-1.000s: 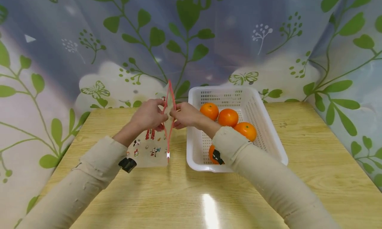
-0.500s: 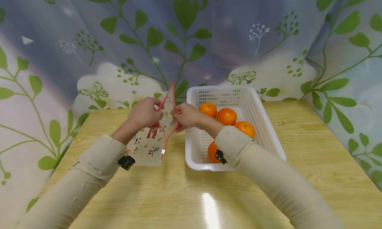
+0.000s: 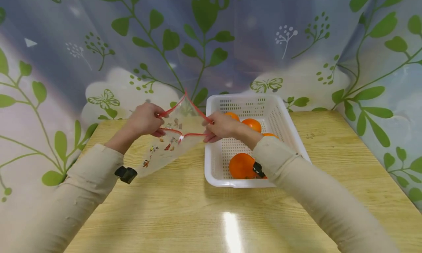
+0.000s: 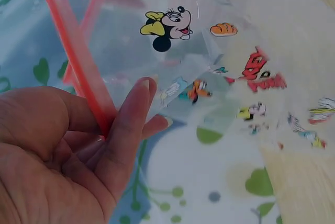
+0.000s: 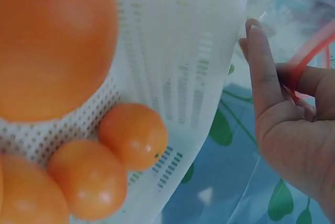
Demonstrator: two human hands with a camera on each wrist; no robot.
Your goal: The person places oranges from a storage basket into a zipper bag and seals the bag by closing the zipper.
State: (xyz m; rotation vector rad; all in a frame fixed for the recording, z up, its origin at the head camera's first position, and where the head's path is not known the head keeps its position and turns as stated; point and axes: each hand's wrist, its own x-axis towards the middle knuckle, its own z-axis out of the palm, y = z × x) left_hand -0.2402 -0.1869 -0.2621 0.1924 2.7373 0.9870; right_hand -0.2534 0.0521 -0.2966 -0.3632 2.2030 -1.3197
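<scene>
A clear plastic zipper bag [image 3: 165, 150] with a red zip edge, a white slider and cartoon prints spreads between both hands, its mouth pulled wide into a diamond. My left hand [image 3: 144, 121] pinches one side of the red rim; in the left wrist view the edge runs between thumb and fingers [image 4: 123, 145]. On the opposite side, my right hand [image 3: 223, 127] grips the other red edge [image 5: 309, 51], close over the basket's left rim. The bag's body slopes down to the left over the table.
A white perforated basket [image 3: 208, 161] stands right of the bag, holding several oranges [image 3: 242, 166], partly covered by the right forearm. Underneath is a wooden table [image 3: 184, 209]. A leaf-printed curtain [image 3: 250, 44] hangs behind it.
The hands have moved apart, the left one leftward and the right one slightly rightward. The bag's mouth has gone from a narrow slit to wide, and its slider end has risen.
</scene>
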